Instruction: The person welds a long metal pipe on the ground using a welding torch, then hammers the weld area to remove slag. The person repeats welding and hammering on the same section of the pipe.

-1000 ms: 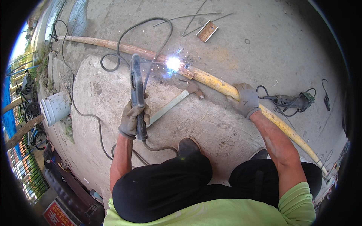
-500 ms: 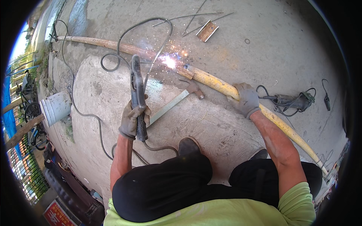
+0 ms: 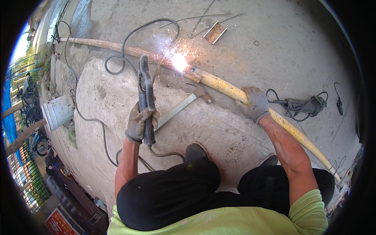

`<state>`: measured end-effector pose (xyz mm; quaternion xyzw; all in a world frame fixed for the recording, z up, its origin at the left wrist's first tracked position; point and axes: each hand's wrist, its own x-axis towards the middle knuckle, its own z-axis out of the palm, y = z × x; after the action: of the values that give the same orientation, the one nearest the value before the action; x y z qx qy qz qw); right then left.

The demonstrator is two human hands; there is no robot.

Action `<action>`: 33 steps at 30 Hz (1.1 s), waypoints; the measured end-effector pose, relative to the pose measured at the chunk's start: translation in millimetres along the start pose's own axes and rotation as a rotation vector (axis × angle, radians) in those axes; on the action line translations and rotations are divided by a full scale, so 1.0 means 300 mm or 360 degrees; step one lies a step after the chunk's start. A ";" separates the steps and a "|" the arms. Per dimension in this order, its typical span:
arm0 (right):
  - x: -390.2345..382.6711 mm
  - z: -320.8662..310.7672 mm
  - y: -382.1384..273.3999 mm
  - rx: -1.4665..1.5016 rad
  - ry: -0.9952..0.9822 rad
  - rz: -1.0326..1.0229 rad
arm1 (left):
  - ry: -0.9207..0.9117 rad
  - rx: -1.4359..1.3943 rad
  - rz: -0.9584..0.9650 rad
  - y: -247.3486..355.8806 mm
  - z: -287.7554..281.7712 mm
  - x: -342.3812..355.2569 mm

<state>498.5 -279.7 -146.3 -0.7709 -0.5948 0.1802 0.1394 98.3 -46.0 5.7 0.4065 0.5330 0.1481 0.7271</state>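
Gloved in grey, my left hand (image 3: 140, 122) is closed round the black handle of a welding electrode holder (image 3: 146, 87), which points away from me. A thin electrode runs from its jaws toward a bright arc (image 3: 179, 62) that throws sparks. The arc burns on a rusty pipe (image 3: 135, 51), close to where it meets a yellow pipe (image 3: 221, 85). My right hand (image 3: 254, 103), also gloved, grips the yellow pipe right of the joint. The glare hides the weld spot. Just below the joint lies a hammer (image 3: 184, 105) with a flat pale metal handle.
An angle grinder (image 3: 303, 105) with its cord lies on the concrete at right. Beyond the pipes are a short rusty channel piece (image 3: 215, 32) and thin rods (image 3: 199, 19). Black cable (image 3: 102, 124) loops over the ground at left, near a white bucket (image 3: 58, 111).
The electrode holder in my left hand has shifted slightly right, and the arc has moved slightly right along the pipe toward the joint. My right hand keeps its place.
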 end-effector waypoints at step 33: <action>0.005 -0.007 -0.011 0.0035 -0.0107 0.0078 | 0.0036 0.0075 0.0046 -0.017 0.000 -0.014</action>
<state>496.9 -277.4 -143.1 -0.7771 -0.5782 0.2160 0.1234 95.6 -51.9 4.5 0.4295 0.5386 0.1507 0.7091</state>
